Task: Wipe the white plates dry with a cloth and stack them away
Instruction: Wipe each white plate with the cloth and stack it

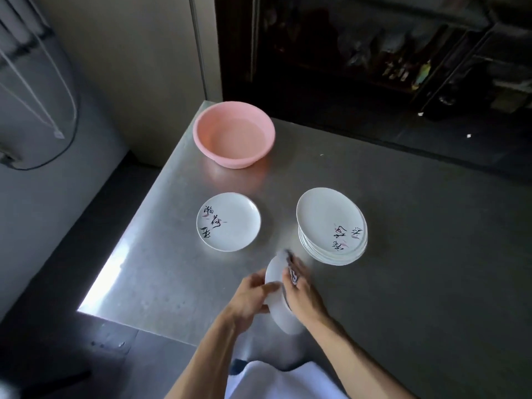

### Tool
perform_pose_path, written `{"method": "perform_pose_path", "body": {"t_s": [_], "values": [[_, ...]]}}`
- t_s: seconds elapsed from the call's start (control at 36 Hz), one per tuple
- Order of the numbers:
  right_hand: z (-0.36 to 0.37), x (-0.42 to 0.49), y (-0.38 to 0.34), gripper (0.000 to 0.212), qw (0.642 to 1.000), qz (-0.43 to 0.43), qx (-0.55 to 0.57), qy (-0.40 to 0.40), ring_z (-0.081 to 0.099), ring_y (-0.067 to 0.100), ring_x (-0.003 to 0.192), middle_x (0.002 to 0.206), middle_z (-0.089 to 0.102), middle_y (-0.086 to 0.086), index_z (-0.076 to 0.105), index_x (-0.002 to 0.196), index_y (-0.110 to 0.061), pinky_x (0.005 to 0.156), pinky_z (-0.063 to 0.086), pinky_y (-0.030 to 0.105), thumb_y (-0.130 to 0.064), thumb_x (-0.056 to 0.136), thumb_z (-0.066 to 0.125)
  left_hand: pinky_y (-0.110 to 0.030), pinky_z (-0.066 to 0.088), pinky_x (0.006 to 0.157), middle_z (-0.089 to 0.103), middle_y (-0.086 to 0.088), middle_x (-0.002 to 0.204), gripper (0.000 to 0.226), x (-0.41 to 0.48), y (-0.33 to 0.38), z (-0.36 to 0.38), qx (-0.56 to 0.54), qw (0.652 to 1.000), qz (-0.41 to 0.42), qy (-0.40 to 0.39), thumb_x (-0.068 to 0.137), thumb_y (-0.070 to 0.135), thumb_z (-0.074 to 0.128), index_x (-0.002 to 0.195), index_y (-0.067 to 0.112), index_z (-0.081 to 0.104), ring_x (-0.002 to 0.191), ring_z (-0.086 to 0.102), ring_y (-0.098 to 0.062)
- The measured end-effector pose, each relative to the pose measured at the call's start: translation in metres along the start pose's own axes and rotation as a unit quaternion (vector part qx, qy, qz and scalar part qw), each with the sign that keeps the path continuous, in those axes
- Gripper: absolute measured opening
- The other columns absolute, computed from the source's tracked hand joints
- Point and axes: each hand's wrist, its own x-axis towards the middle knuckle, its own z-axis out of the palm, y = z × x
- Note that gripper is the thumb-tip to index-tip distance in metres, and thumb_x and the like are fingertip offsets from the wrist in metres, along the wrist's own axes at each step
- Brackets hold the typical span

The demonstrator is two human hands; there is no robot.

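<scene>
Seen from above, a person's left hand (pixel 253 298) grips a white plate (pixel 277 300) on edge, tilted above the near part of a steel counter (pixel 417 254). The right hand (pixel 302 289) is closed around a patterned cloth (pixel 293 272), pressed against the plate's far face. A stack of plates (pixel 332 226) sits just beyond, a single plate (pixel 229 221) to the left, a pink basin (pixel 233 135) further back. Wiping well likely means turning the plate to reach the rim.
</scene>
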Motion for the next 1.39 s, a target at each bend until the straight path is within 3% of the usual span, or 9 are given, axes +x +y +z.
{"method": "perform_pose_path", "body": {"t_s": [0.11,0.31,0.44,0.56,0.67,0.89,1.06,1.28,1.39], "values": [[0.000,-0.010,0.001,0.044,0.986,-0.142,-0.058,-0.064,0.011,0.009,0.153,0.161,0.030,-0.007,0.046,0.148,-0.022,0.123,0.009,0.026,-0.030,0.105,0.041,-0.046,0.062,0.085,0.078,-0.014,0.111,0.024,0.002,-0.003,0.000,-0.005,1.000,0.013,0.015,0.093,0.005,0.066,0.113,0.010,0.077,0.098,0.074,-0.024],[-0.012,0.009,0.009,0.038,0.989,0.106,0.045,0.091,0.043,0.021,0.139,0.147,0.052,0.003,0.053,0.142,-0.015,0.116,0.029,0.029,-0.022,0.108,0.036,-0.047,0.053,0.080,0.068,-0.013,0.094,0.023,0.008,-0.007,0.002,-0.105,0.994,-0.006,0.036,0.091,-0.009,0.061,0.098,0.013,0.059,0.083,0.068,-0.026],[0.004,-0.010,-0.001,0.041,0.997,-0.074,-0.003,-0.008,0.018,-0.006,0.145,0.156,0.029,-0.026,0.040,0.148,-0.026,0.110,0.009,0.002,-0.026,0.107,0.039,-0.043,0.062,0.077,0.078,-0.012,0.110,0.033,0.004,-0.001,-0.003,-0.070,0.998,0.000,-0.006,0.085,0.026,0.067,0.116,0.019,0.074,0.098,0.076,-0.027],[0.005,-0.005,0.006,0.042,0.994,-0.100,-0.017,-0.044,0.010,-0.001,0.150,0.158,0.027,-0.014,0.046,0.148,-0.019,0.123,0.008,0.022,-0.024,0.106,0.042,-0.048,0.061,0.083,0.076,-0.018,0.113,0.027,-0.002,-0.012,-0.004,-0.047,0.999,-0.001,0.011,0.093,0.018,0.068,0.118,0.010,0.075,0.096,0.074,-0.027],[-0.004,0.007,0.006,0.041,0.992,0.127,-0.011,0.023,0.047,0.023,0.136,0.147,0.051,-0.001,0.050,0.143,-0.016,0.119,0.028,0.034,-0.030,0.106,0.038,-0.040,0.061,0.074,0.078,-0.013,0.105,0.022,-0.001,-0.012,-0.006,-0.042,0.999,-0.013,0.001,0.098,0.008,0.064,0.115,0.012,0.077,0.089,0.074,-0.021],[0.003,-0.019,0.007,0.042,0.983,-0.159,-0.050,-0.076,0.013,0.004,0.152,0.159,0.028,-0.013,0.053,0.144,-0.020,0.124,0.008,0.025,-0.033,0.105,0.043,-0.044,0.063,0.081,0.077,-0.018,0.111,0.026,-0.007,-0.019,-0.006,-0.048,0.999,0.001,0.003,0.089,0.013,0.069,0.113,0.010,0.077,0.096,0.075,-0.027],[0.003,0.001,0.010,0.042,0.983,0.162,-0.013,0.083,0.046,0.027,0.134,0.146,0.053,0.006,0.051,0.144,-0.018,0.115,0.028,0.044,-0.029,0.109,0.030,-0.038,0.060,0.069,0.072,-0.011,0.100,0.024,-0.003,-0.018,-0.003,-0.136,0.989,-0.024,0.058,0.093,-0.001,0.062,0.114,0.011,0.066,0.086,0.070,-0.024],[0.019,-0.018,-0.001,0.039,0.988,-0.146,-0.046,-0.012,0.025,0.006,0.148,0.154,0.040,-0.006,0.056,0.141,-0.017,0.121,0.012,0.022,-0.024,0.103,0.047,-0.026,0.052,0.063,0.077,-0.007,0.090,0.018,-0.005,-0.018,-0.008,-0.039,0.997,-0.011,0.067,0.099,0.022,0.064,0.109,0.011,0.076,0.075,0.070,-0.017],[0.013,-0.010,0.014,0.041,0.997,-0.001,-0.076,0.025,0.043,0.028,0.139,0.151,0.048,0.004,0.051,0.144,-0.012,0.118,0.029,0.038,-0.021,0.105,0.045,-0.033,0.051,0.072,0.075,-0.011,0.098,0.019,-0.007,-0.019,-0.012,-0.091,0.993,-0.033,0.069,0.098,0.017,0.068,0.115,0.010,0.071,0.085,0.068,-0.024]]}}
